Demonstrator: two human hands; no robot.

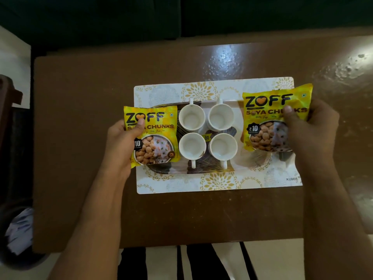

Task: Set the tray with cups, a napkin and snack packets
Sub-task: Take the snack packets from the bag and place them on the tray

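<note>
Holding one yellow packet (154, 136) in our left hand (123, 144), thumb pinching its face, and another packet (270, 120) gripped likewise in our right hand (308, 126), we hovered both over the ends of the tray (218, 180). Four white cups (207, 134) already stood at its centre. We judged the packets not yet set down, and could not make out a napkin.

Fingers of the left hand (123, 142) hidden behind the left soya chunks packet (152, 136), only the thumb showing on its front. Same for the right hand (308, 126) behind the right soya chunks packet (276, 118), thumb covering part of the lettering. Tray (218, 182) ends masked by both packets. Centre pattern covered by four white cups (191, 117). Forearms cut off at the bottom edge. Blurred pale heap (19, 231) lower left, unidentifiable.
</note>
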